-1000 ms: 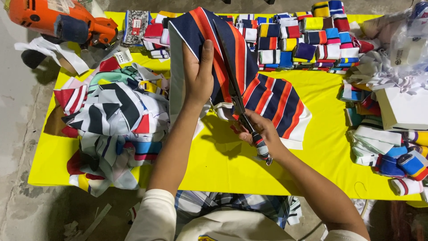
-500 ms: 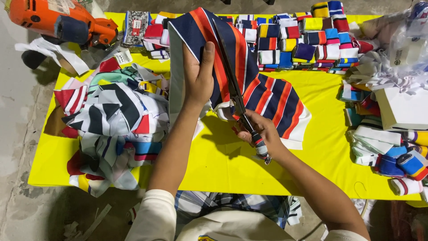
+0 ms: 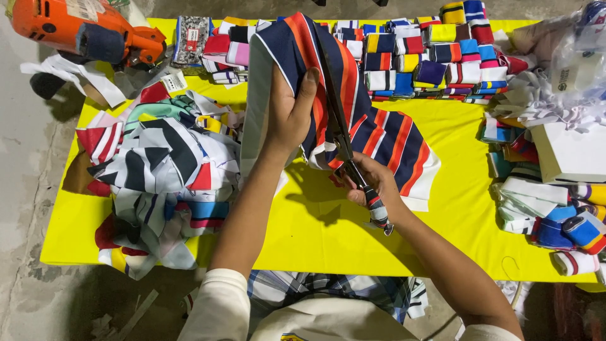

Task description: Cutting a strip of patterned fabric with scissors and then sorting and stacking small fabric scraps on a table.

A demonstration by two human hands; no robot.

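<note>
Hardly anything has moved since the earlier pictures: both hands stay in the same spots, and the cloth has only shifted a tiny bit.

Seen from the head camera, the left hand (image 3: 289, 113) holds up a navy cloth piece with orange, red and white stripes (image 3: 372, 120). Its fingers are closed on the cloth, with the thumb (image 3: 308, 85) pressed on the front and the other fingers hidden behind it. The cloth rises above the fingers and hangs down to the right onto the yellow table (image 3: 315, 227).

The right hand (image 3: 372, 183) is closed around the wrapped handles of a pair of dark metal scissors (image 3: 344, 136). The blades point up and away, lying along the cloth just right of the left thumb. I cannot tell whether the blades are open or shut.

To the left lies a loose pile of striped black, white, red and teal cloth scraps (image 3: 158, 177). At the far edge sit rows of small folded striped cloth bands in many colours (image 3: 410, 53). More folded bands (image 3: 555, 215) lie to the right, near a white cardboard box (image 3: 571, 151). An orange power tool (image 3: 82, 31) rests at the top left corner.
</note>
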